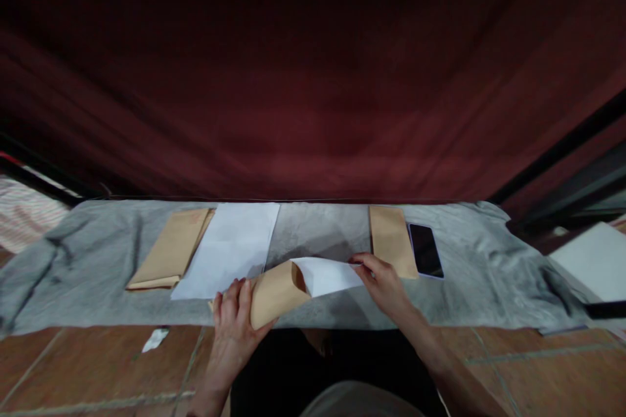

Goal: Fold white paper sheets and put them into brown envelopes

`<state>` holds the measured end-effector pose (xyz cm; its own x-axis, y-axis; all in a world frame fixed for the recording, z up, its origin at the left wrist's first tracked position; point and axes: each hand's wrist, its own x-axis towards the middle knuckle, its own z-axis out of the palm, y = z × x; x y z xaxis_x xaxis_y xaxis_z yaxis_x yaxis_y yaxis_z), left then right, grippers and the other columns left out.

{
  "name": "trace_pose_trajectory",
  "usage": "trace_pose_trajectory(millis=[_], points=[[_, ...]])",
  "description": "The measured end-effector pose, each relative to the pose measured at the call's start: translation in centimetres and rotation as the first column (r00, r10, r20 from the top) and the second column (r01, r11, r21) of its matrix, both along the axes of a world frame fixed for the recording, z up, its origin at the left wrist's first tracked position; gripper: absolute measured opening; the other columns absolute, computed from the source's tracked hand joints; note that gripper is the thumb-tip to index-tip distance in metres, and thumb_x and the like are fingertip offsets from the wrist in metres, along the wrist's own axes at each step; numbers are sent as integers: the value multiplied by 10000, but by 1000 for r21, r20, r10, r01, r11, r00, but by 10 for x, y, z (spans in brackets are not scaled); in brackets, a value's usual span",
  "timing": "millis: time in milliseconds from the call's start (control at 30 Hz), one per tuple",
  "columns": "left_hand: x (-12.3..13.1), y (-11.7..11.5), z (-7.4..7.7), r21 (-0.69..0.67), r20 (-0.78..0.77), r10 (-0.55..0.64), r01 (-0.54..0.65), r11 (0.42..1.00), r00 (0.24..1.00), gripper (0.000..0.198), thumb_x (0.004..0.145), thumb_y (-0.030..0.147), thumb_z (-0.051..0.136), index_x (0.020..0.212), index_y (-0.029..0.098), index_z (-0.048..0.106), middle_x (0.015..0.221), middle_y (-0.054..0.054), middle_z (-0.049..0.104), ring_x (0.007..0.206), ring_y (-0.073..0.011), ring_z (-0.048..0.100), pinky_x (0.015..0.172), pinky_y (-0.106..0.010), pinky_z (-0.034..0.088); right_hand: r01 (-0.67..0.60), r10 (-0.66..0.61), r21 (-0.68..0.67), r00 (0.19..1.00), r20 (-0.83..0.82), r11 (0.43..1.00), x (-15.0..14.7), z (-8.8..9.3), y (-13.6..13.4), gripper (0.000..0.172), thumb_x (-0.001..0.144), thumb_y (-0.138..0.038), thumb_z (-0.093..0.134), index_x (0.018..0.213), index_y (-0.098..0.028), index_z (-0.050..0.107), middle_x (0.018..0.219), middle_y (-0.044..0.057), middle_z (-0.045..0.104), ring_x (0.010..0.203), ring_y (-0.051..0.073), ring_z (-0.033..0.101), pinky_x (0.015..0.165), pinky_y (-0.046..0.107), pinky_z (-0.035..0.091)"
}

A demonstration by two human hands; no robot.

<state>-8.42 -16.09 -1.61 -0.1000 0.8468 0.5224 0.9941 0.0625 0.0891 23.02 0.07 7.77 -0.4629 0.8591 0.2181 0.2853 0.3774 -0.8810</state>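
A brown envelope [276, 294] lies tilted at the front middle of the cloth-covered surface, its open end facing right. My left hand [235, 319] is closed around its left end, fingers on top and thumb along the lower edge. A folded white paper [330, 275] reaches from the envelope's mouth, its left part at or inside the opening. The paper's right end is pinched in my right hand [384, 283]. Behind my left hand lie white sheets [232, 241]. Just beyond my right hand is another brown envelope [394, 241], flat.
A stack of brown envelopes [171, 247] lies at the left. A dark-screened phone [426, 251] rests at the right. Grey cloth [479, 267] covers the surface, with a dark red curtain [313, 111] behind. A white scrap [155, 339] is on the tiled floor.
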Motion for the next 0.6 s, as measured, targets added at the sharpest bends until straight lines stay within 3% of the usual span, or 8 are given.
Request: trace_pose_trajectory(millis=[100,200,400,500,600], points=[[0,2,3,-5,11,29,-29,1000,1000,943,915,554,565,1615,152,77,1481,-264,414,1394,-438,401,1144,-688,263,-52,51,7,995,80,999,5,12,9,203,973,-324,519,973,-257,711,939,26,741,866,198,682,783,281,521],[2,5,8,-33,4,-26,27,999,1000,912,914,506,583,1613,175,99,1489,-255,408,1411,-435,386,1153,-690,251,-51,48,23,991,124,998,4,17,11,195,979,-321,516,920,-250,688,846,4,711,775,179,655,727,264,495],[16,17,19,-16,45,-81,82,997,996,951,906,458,621,1619,176,58,1521,-258,369,1446,-428,344,1159,-695,267,31,-42,71,988,150,997,-16,13,-9,257,1025,-336,469,835,-248,618,784,6,660,731,174,635,680,257,464],[25,25,21,7,52,-111,110,994,992,991,896,436,643,1620,171,22,1538,-264,345,1456,-432,330,1153,-700,286,51,-76,152,984,162,987,-29,14,-26,265,1040,-322,462,855,-245,635,936,47,685,894,189,650,813,282,498],[33,33,23,43,45,-147,145,988,988,1019,883,386,666,1620,158,-1,1539,-271,341,1467,-434,316,1152,-697,300,76,-133,280,973,191,957,-38,14,-38,211,1016,-268,516,879,-226,671,1335,98,613,1247,259,542,1045,411,451]])
